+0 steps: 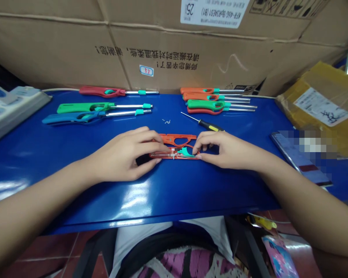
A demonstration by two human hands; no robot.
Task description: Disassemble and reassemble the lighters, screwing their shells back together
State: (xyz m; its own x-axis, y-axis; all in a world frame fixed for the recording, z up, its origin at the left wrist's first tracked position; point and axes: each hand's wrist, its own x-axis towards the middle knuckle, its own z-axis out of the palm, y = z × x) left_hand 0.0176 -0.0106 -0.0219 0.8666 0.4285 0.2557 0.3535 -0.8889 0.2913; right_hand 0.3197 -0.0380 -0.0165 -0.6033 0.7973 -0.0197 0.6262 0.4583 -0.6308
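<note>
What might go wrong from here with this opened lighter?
The opened lighter's inner parts are exposed, so the teal trigger could slip out of place near the right hand.
The small white bits lie loose on the table; the left hand might brush them away.
The screwdriver lies just beyond the right hand; a bump might nudge it.

Left hand (136, 152) palm-down, fingers curled; right hand (217, 148) arched, thumb near fingertips; forearms (66, 185) angled inward

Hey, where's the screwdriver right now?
In the head view, the screwdriver lies right of centre on the blue table, just beyond the right hand and on the near side of the right-hand group of lighters.
</note>
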